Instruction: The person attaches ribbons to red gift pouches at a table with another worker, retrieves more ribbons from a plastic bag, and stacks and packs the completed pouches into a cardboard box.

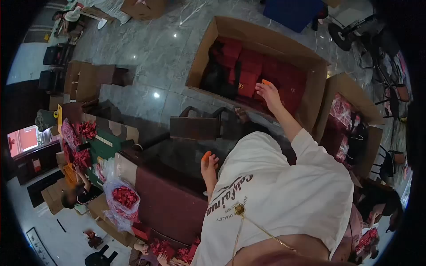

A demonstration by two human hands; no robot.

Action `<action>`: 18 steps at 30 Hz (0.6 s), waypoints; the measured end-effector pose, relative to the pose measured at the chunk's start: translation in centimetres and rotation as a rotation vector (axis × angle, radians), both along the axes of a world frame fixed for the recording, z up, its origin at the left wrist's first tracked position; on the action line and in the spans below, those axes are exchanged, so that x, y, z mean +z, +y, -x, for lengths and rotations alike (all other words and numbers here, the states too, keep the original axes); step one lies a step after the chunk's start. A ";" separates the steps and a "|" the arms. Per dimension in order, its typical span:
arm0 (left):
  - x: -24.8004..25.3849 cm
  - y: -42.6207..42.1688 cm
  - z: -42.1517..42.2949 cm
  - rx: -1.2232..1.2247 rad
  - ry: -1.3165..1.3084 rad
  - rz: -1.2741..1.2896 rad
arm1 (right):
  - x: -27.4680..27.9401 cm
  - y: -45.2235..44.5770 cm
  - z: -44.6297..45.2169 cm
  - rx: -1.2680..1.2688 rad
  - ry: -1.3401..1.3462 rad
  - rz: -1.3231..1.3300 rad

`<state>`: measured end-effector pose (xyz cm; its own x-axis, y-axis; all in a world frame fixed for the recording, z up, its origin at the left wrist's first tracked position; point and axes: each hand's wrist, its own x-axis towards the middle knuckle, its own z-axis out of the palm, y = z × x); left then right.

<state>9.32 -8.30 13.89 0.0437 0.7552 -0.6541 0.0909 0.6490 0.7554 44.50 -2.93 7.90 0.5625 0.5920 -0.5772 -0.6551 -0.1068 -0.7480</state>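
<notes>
My right hand reaches over the near edge of a large cardboard box with red boxes inside. Its fingers are apart near a red box with a gold mark, and an orange cover sits on one fingertip. Whether it touches the red box cannot be made out. My left hand is beside my white shirt, above the edge of the dark red table. Its fingers are slightly bent and apart, with an orange cover on one fingertip, and nothing shows in it.
A dark stool stands between the table and the large box. Another open carton holds wrapped red items at the right. Co-workers sit around the table at the lower left, near a plastic bag of red ribbons. A blue bin is at the top.
</notes>
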 end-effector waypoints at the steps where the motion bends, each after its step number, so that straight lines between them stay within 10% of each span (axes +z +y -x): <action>1: -0.1 0.4 -0.3 0.075 0.017 0.024 | -1.7 1.6 -1.0 0.003 0.007 -0.004; 10: 1.2 4.6 -3.8 0.130 0.111 0.061 | -15.4 18.9 -2.2 -0.361 0.986 -0.030; 18: 0.3 3.0 -5.9 0.184 0.134 0.145 | -17.1 23.8 -3.1 -0.435 0.992 -0.413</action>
